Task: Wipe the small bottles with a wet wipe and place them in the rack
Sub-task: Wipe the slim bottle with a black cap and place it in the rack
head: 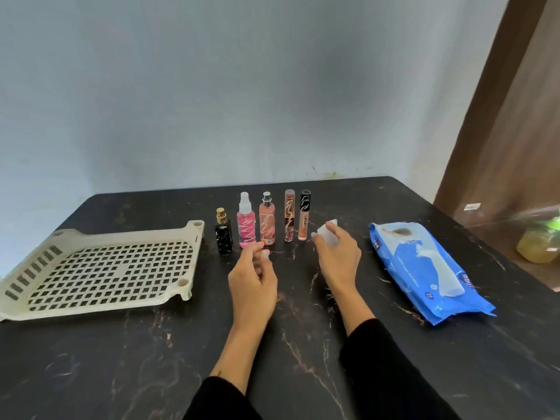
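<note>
Toward the back of the dark marbled worktop [303, 344], five small bottles stand upright in a close row, none touching: a squat black bottle [224, 239] with a gold cap, a pink spray bottle [247, 227], a peach spray bottle [267, 225], a slim clear tube [289, 219] and a slim black-capped tube [304, 218]. All look light, rigid and smooth, so probably slippery once damp. The two tubes are tall on narrow bases and would likely tip at a sideways nudge; each is best pinched round the mid-body, not by the cap, which may pull off. The squat black one looks like glass and perhaps the heaviest, so it wants a firmer hold low on its sides.

Just in front of the pink and peach bottles, the left hand [253, 280] hovers with fingers loosely curled and its grip holding nothing. The right hand [336, 256] has its grip closed on a folded white wet wipe [327, 236], soft and limp, just right of the black-capped tube.

Left of the row lies the cream perforated rack [100, 271], nothing in it, its near corner just beside the black bottle. To the right, well apart, lies a blue wipe packet [424, 268].
</note>
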